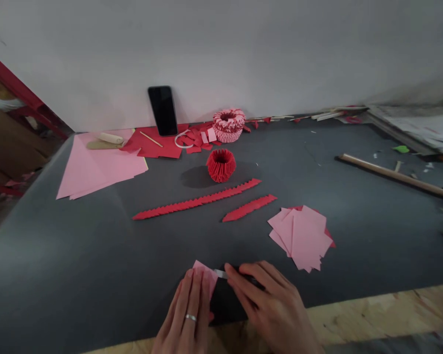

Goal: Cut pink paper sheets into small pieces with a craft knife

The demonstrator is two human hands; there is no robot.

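**Two hands and a small pink paper**

The left hand (188, 314) lies flat and open on a small pink paper (205, 274). The fingers are stretched out and press the paper down. There is a ring on one finger. The paper is at the near edge of the dark table (77, 265), right in front of the person. Only its far corner peeks out past the fingers.

The right hand (269, 305) is just beside the left one. Its fingers are curled around a thin tool (221, 274) with a shiny silver tip. The tip touches the edge of the pink paper. Most of the tool is hidden under the fingers, so I cannot tell what kind it is.

A little pile of pink squares (302, 236) sits near the right hand. Farther back lie a long red strip (195, 200) and a short red strip (249, 208), both made of folded bits. Behind them stands a small red paper cup shape (221, 164). By the wall sits a pink and red ring of folded paper (228, 125). A black phone (163, 110) leans on the wall. Big pink sheets (99, 167) lie far to the left. A long wooden stick (391, 175) lies far to the right.
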